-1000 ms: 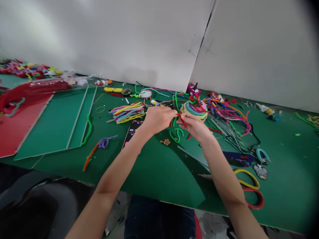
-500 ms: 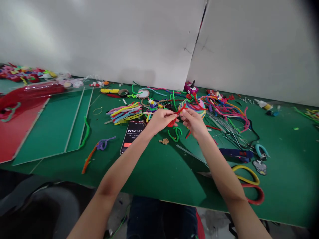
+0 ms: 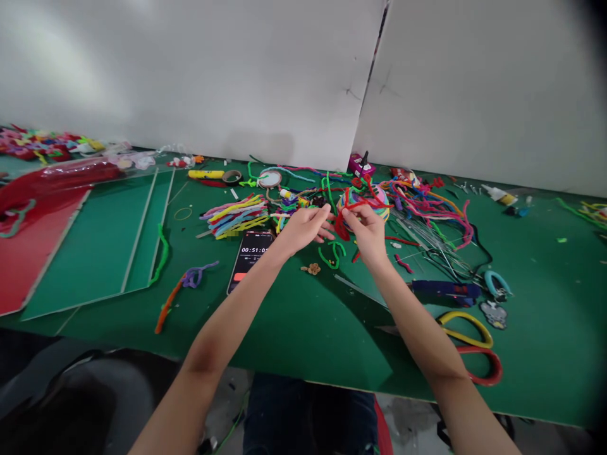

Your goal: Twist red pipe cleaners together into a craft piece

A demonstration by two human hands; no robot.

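A bent red pipe cleaner piece [image 3: 341,227] is pinched in the fingertips of my right hand [image 3: 366,229], over the middle of the green table. My left hand [image 3: 307,229] is just left of it, fingers apart, with nothing visible between them. Behind my right hand stands a round multicoloured striped item [image 3: 382,201] with red pipe cleaners on it. A looped green pipe cleaner [image 3: 336,254] and a small brown flower shape [image 3: 313,269] lie on the table below my hands.
A phone [image 3: 250,256] showing a timer lies beside a pipe cleaner bundle [image 3: 239,216]. To the right are scissors [image 3: 493,368], a blue glue gun [image 3: 446,290] and tangled pipe cleaners [image 3: 441,208]. Green boards [image 3: 99,234] lie left. A white panel [image 3: 190,76] stands behind.
My left hand has let go of the red piece and opened. The red piece now hangs from my right hand alone, a little apart from my left.
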